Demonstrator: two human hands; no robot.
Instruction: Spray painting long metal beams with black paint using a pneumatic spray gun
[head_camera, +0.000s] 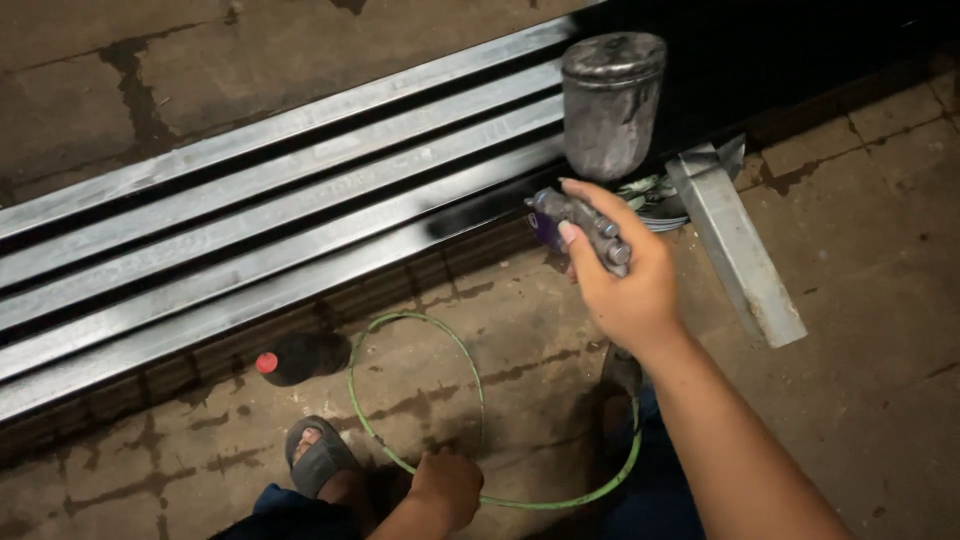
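Note:
My right hand (625, 275) grips a spray gun (580, 222) with a grey metal cup (611, 104) standing on top of it. The gun's nozzle points at a row of long metal bars (270, 210) lying across the floor. The bars are grey on the left and glossy black on the right. My left hand (447, 488) is low in the view, closed around a thin green hose (440, 335) that loops over the floor and back under my right arm.
A dark bottle with a red cap (300, 357) lies on the tiled floor below the bars. My foot in a grey sandal (320, 458) is beside the hose loop. A grey metal angle piece (738, 245) leans out from the bars at the right.

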